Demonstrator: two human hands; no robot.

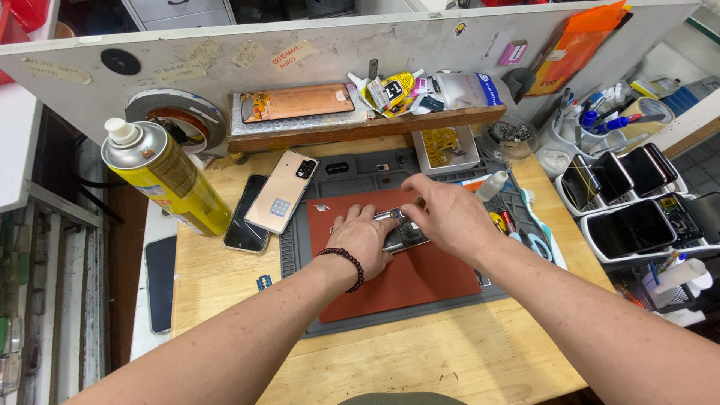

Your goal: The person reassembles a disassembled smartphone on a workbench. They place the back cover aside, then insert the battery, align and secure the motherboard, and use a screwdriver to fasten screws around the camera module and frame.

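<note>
both hands are meeting on an opened phone (pixel 401 232) lying on the red mat (pixel 420 281) at the middle of the tabletop (pixel 225 277). the left hand (pixel 364 240), with a bead bracelet (pixel 346 264) at the wrist, is pressing flat on the phone's near end, fingers spread, pinning rather than clenching. the right hand (pixel 446 217) is arching over the far end, fingertips pinching at the top edge; what exactly sits in that grip is hidden. the phone is looking thin, stiff and light, probably fragile with its insides bared, so the frame edges seem the safest hold. the red mat is lying on a grey work mat (pixel 296 259) with bare room toward the person. just left, a gold phone (pixel 281 191) is overlapping a black phone (pixel 244 217), and a yellow spray can (pixel 165 176) is leaning beyond them. to the right, scissors (pixel 536 244) and a small bottle (pixel 491 185) are crowding the mat's edge, with trays of phones (pixel 630 199) further out.
</note>
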